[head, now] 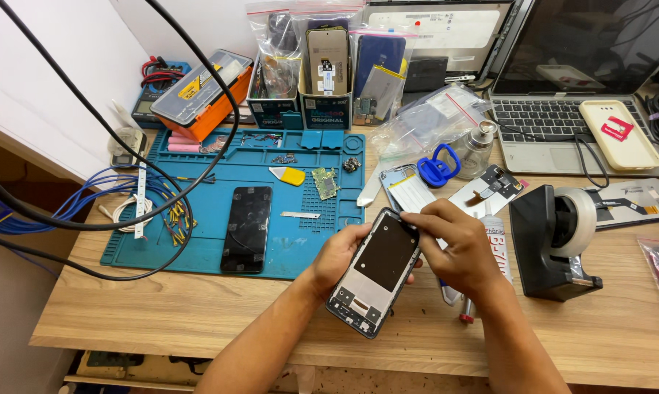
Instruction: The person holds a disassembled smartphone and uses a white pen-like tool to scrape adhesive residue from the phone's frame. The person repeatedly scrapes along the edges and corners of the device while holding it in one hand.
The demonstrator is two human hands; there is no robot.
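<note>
While the left hand [342, 252] is cradling a phone frame [375, 272] from beneath, fingers curling closed around its left edge, the right hand [457, 248] is pinching the frame's top right corner, thumb and fingertips pressing together on it. The frame is being held tilted just above the table [198, 321], near the middle of its front edge, showing a dark square panel and a pale lower section.

A blue mat [198, 219] is lying toward the table's left side, touching nothing of the hands; on it a dark phone [247, 228] is resting flat, with a yellow pick [289, 175], a small green board [325, 182] and a thin metal strip [299, 214] nearby. A tape dispenser [556, 237] is standing just beside the right hand, toward the right edge. A glue tube [494, 244] is lying partly hidden under the right hand. Behind the hands a blue suction cup [439, 162] and a glass bottle [478, 146] are sitting near the middle. A laptop [556, 109] is occupying the back right corner, with a cream case [620, 135] lying on it. An orange box [202, 91] is sitting at the mat's back left corner, and black cables [89, 219] are looping over the left edge.
</note>
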